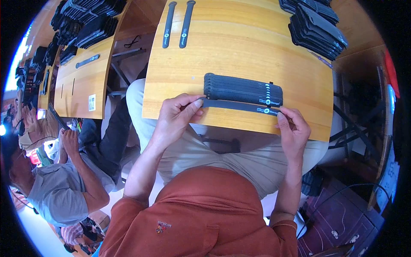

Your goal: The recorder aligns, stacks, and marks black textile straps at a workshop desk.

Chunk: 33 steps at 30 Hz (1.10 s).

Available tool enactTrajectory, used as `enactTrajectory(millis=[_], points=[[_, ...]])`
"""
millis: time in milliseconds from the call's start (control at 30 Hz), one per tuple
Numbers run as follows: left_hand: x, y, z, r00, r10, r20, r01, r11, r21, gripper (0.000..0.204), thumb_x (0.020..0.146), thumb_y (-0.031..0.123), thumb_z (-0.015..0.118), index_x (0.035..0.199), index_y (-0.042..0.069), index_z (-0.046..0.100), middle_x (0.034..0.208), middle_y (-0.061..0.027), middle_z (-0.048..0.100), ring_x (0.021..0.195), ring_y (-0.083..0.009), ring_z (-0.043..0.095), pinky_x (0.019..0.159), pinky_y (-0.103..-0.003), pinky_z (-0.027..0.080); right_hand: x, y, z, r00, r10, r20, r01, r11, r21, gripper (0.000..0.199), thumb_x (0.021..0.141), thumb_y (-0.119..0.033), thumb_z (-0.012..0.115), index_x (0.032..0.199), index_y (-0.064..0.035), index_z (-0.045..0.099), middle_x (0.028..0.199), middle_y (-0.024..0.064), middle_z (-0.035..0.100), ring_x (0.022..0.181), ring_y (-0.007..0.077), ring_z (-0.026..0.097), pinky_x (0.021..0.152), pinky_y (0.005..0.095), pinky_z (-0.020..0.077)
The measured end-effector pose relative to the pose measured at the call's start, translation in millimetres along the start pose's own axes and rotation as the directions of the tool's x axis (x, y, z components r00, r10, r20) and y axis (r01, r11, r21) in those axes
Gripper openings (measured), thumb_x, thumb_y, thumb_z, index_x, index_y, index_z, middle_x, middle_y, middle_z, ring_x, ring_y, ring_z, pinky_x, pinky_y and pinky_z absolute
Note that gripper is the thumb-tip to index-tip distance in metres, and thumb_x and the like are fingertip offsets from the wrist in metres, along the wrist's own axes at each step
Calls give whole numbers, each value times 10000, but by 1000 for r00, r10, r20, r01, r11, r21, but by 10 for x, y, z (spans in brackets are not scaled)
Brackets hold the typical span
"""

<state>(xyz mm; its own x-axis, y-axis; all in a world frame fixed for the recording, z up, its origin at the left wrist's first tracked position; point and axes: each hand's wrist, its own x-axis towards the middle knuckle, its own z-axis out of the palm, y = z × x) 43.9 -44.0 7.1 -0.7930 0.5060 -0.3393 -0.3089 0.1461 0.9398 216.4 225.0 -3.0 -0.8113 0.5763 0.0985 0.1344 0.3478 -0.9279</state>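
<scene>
A long dark fabric strap [235,106] with a rounded end and a light print is stretched level between my two hands. My left hand [180,113] pinches its left end between thumb and fingers. At the printed right end, my right hand [294,124] is closed on it with thumb and forefinger. Just beyond the strap, an overlapping stack of like straps [239,88] lies on the wooden table [231,51], their rounded ends lined up at the left. I cannot tell whether the held strap touches the stack.
Two single straps, a left one [169,25] and a right one [187,25], lie at the table's far left. Piles of dark straps [319,32] and a thin pen-like tool [320,59] are at the far right. A co-worker [64,184] sits left, by another table [81,96].
</scene>
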Motion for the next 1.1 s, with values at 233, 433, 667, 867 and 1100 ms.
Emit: enactTrajectory(millis=[233, 433, 667, 867, 1100], points=[[100, 12, 26, 999, 4, -39, 2, 990, 143, 165, 984, 90, 719, 1098, -28, 734, 838, -34, 712, 727, -59, 641, 681, -209, 560, 73, -30, -1, 1000, -5, -28, 4, 998, -67, 150, 963, -1, 674, 1099, 31, 731, 908, 79, 680, 712, 108, 615, 624, 241, 484], [162, -19, 49, 998, 28, -51, -18, 983, 183, 150, 989, 84, 712, 1068, -41, 729, 824, -37, 714, 704, -67, 641, 648, -209, 549, 139, -36, 2, 999, -36, -9, 34, 984, -177, 173, 951, 16, 669, 1111, 32, 731, 903, 89, 677, 740, 126, 621, 649, 258, 489], [202, 54, 81, 997, -10, -82, 32, 963, 266, 137, 986, 88, 713, 1037, -36, 737, 810, -30, 711, 690, -60, 637, 632, -209, 548, 174, 16, 21, 999, 35, -38, -42, 984, -174, 148, 939, -8, 695, 1076, 35, 732, 938, 110, 710, 804, 155, 667, 708, 269, 524], [228, 30, 108, 992, -3, -128, 38, 962, 270, 121, 968, 59, 718, 997, -54, 748, 734, -40, 712, 620, -59, 627, 572, -223, 513, 211, 36, 33, 999, 22, -47, -31, 980, -196, 129, 938, -25, 710, 1049, 36, 733, 934, 111, 719, 827, 158, 682, 739, 279, 541], [245, 25, 111, 993, 11, -121, 25, 957, 288, 112, 958, 52, 725, 976, -55, 753, 711, -38, 708, 604, -57, 617, 562, -226, 500, 225, 31, 14, 998, 39, -45, -47, 984, -173, 120, 935, -20, 715, 1037, 38, 734, 928, 106, 716, 815, 156, 672, 727, 277, 534]])
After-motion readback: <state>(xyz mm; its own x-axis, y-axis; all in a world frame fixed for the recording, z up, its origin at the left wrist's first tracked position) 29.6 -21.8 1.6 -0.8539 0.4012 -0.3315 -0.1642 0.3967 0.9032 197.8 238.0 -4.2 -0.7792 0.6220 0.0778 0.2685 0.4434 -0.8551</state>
